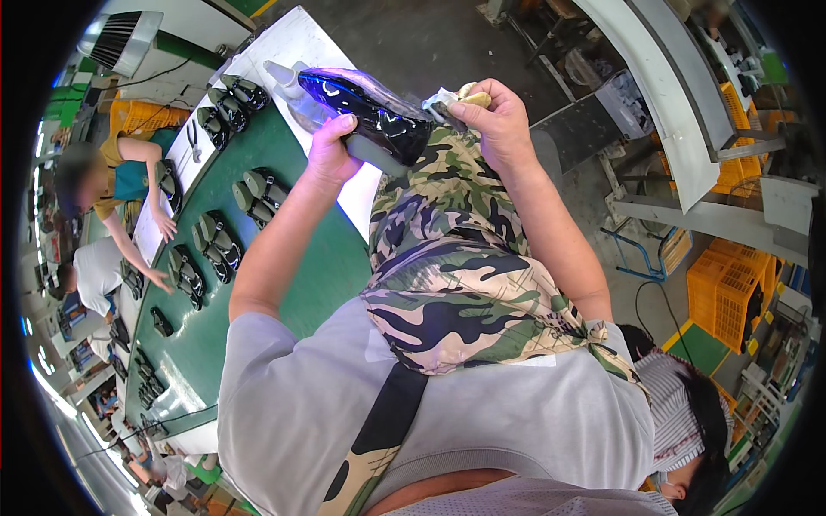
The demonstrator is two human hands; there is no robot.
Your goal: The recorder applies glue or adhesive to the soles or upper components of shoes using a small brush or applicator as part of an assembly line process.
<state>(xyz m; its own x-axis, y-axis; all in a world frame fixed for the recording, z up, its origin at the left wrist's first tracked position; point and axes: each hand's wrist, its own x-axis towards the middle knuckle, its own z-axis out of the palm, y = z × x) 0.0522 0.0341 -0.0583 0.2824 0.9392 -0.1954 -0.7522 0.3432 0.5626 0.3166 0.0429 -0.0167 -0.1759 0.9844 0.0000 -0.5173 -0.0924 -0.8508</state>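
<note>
My left hand (334, 153), at the upper middle, grips a glossy black shoe (379, 112) by its grey underside, thumb pressed on its side. Blue and violet light reflects off the shoe's surface. Grey pieces (284, 86) stick out beyond its far left end; I cannot make out what they are. Near the shoe's right end, my right hand (499, 120) pinches a crumpled white and yellowish rag (456, 99). The rag is close to the shoe, and whether they touch is unclear. Below both hands lies my camouflage apron (465, 284).
To the left, a green table (318, 258) with a white border carries several black shoes (219, 241). A lamp (120, 41) stands at the far left corner. Across the table a co-worker's arms (129, 232) reach among shoes. Orange crates (723, 292) and a blue-framed stool (645, 254) are at right.
</note>
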